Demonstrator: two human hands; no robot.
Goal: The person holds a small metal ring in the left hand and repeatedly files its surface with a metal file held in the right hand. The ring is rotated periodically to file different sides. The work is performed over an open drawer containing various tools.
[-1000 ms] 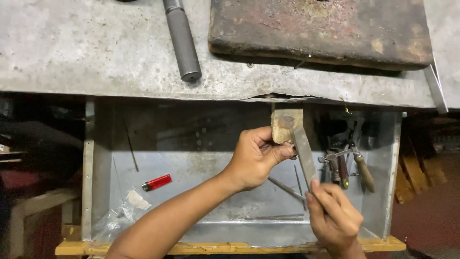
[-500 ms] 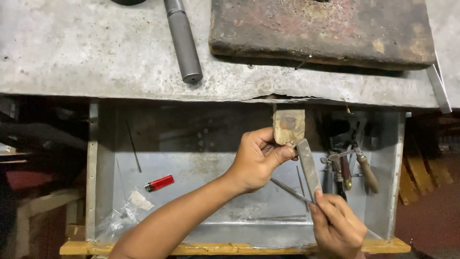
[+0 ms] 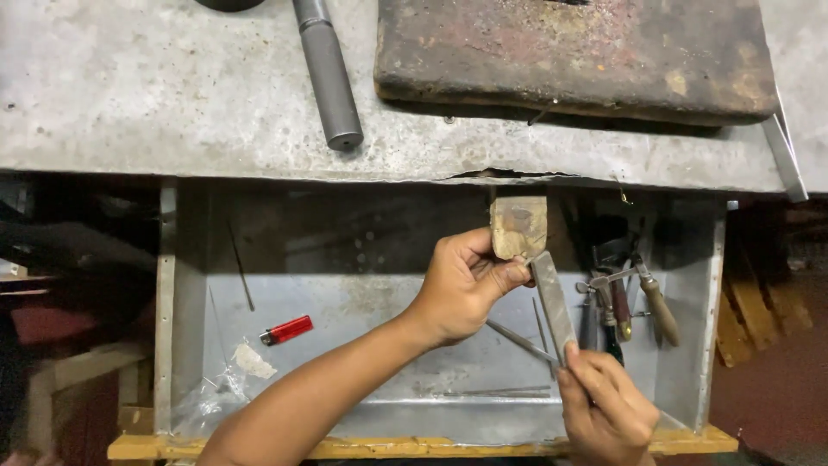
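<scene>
Bench — steel rod, worn slab

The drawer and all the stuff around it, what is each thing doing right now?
drawer: pulled open under the bench.
left hand: pinching something small, hidden by fingers, against the wooden peg.
wooden peg: sticks out from the bench edge.
right hand: gripping the file's lower end.
file: tilted, tip at the peg.
red lighter: lying flat in the drawer.
metal rod: lying on the bench top.

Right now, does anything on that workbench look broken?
Yes. The front edge of the grey bench top has a crack, a dark split gaping just above the small wooden peg.
</scene>
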